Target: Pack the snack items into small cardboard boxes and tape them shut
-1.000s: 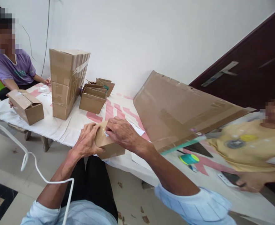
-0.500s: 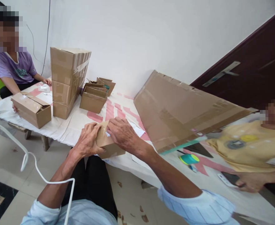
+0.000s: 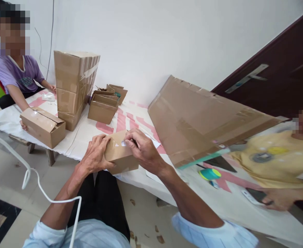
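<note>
A small closed cardboard box [image 3: 122, 165] rests near the table's front edge. My left hand [image 3: 94, 155] is wrapped round its left end, with the thumb on the near side and the fingers over the top. Above the box's right part, my right hand [image 3: 143, 148] is closed, thumb and fingertips pinched together. A small white label-like patch [image 3: 123, 143] shows right at those fingertips, on or just over the box top. Whether the fingers grip it cannot be made out. Another whitish spot lies beside it on the cardboard.
Stacked cardboard boxes [image 3: 68, 75] stand to the left, with open boxes [image 3: 103, 108] behind. A large cardboard panel [image 3: 192, 124] leans at right. A teal tape roll [image 3: 210, 173] lies nearby. One co-worker holds a box [image 3: 44, 127] at left; another person's hand [image 3: 279, 199] is at right.
My right hand has shifted slightly right across the box top, uncovering more of it. My left hand stays put. The co-worker's box at left has moved right and nearer.
</note>
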`<state>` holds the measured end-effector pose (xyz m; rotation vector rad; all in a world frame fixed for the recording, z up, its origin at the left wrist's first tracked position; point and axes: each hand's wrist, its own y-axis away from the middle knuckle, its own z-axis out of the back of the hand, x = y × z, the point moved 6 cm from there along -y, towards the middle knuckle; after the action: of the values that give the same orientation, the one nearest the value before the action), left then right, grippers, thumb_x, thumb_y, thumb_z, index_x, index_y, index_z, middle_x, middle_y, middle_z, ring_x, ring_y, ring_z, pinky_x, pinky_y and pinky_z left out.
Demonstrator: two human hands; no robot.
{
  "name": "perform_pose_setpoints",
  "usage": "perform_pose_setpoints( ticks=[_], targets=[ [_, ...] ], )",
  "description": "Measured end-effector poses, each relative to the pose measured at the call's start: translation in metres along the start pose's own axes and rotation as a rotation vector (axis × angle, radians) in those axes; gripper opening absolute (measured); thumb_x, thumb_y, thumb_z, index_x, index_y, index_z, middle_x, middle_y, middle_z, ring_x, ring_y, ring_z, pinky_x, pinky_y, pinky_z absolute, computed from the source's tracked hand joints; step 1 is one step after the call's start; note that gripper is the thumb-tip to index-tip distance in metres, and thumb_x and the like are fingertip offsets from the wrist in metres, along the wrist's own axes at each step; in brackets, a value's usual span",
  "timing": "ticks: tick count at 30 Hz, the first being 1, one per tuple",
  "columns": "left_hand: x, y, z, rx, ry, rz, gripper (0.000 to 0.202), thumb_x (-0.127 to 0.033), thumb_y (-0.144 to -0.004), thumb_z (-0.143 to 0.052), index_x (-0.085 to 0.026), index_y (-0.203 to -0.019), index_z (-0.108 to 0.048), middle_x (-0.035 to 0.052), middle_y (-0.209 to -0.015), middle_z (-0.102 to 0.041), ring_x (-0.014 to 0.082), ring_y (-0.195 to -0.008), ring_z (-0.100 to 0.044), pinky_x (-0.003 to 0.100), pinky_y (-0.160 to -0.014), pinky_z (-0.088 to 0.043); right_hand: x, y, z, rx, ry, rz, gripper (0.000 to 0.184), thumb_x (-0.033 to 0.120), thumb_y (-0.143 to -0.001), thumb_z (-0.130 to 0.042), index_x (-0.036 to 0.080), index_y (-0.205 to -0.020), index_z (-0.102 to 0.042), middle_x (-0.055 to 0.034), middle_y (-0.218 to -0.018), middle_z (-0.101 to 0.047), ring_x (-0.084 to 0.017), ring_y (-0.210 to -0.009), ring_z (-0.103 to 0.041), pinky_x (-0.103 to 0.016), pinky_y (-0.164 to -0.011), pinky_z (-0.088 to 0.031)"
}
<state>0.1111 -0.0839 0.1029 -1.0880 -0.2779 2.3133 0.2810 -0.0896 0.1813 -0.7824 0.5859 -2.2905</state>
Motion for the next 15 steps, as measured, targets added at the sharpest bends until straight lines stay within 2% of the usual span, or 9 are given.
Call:
perform_pose_setpoints(
  ticks=[5, 9, 12, 15],
  targets=[
    [0.011, 0.0, 0.007, 0.025, 0.027, 0.019, 0.1, -0.029, -0.063, -0.093, -0.025, -0.153, -0.049, 0.0177, -0.154, -0.05, 0.0423, -0.149, -0.043, 0.064, -0.123, -0.04, -0.004, 0.012, 0.02, -0.122, -0.147, -0.101, 0.015, 0.026, -0.104, -0.057, 0.025, -0.089, -0.06, -0.0023, -0.09, -0.063, -0.02, -0.086, -0.061, -0.035, -0.08, -0.05],
    [0.039, 0.002, 0.023, 0.075, 0.059, 0.074, 0.108, -0.029, -0.062, -0.092, -0.023, -0.158, -0.044, 0.0178, -0.16, -0.048, 0.0421, -0.154, -0.041, 0.064, -0.128, -0.034, -0.02, 0.032, 0.035, -0.205, -0.188, -0.203, 0.016, 0.03, -0.104, -0.057, 0.024, -0.089, -0.059, -0.001, -0.087, -0.06, -0.018, -0.081, -0.058, -0.032, -0.077, -0.049],
    [0.07, 0.006, 0.036, 0.085, 0.116, 0.153, 0.114, -0.039, -0.062, -0.091, -0.02, -0.161, -0.038, 0.0197, -0.165, -0.044, 0.0429, -0.155, -0.042, 0.062, -0.13, -0.034, -0.048, 0.058, 0.052, -0.28, -0.156, -0.312, 0.017, 0.033, -0.103, -0.057, 0.024, -0.088, -0.058, 0.0001, -0.085, -0.059, -0.017, -0.077, -0.055, -0.031, -0.074, -0.047],
    [0.099, 0.01, 0.044, 0.072, 0.137, 0.242, 0.122, -0.05, -0.061, -0.091, -0.018, -0.164, -0.033, 0.0214, -0.17, -0.04, 0.0455, -0.156, -0.042, 0.064, -0.126, -0.04, -0.093, 0.099, 0.071, -0.368, -0.08, -0.462, 0.018, 0.037, -0.099, -0.056, 0.023, -0.087, -0.058, 0.0001, -0.083, -0.06, -0.017, -0.077, -0.055, -0.031, -0.075, -0.048]
  ],
)
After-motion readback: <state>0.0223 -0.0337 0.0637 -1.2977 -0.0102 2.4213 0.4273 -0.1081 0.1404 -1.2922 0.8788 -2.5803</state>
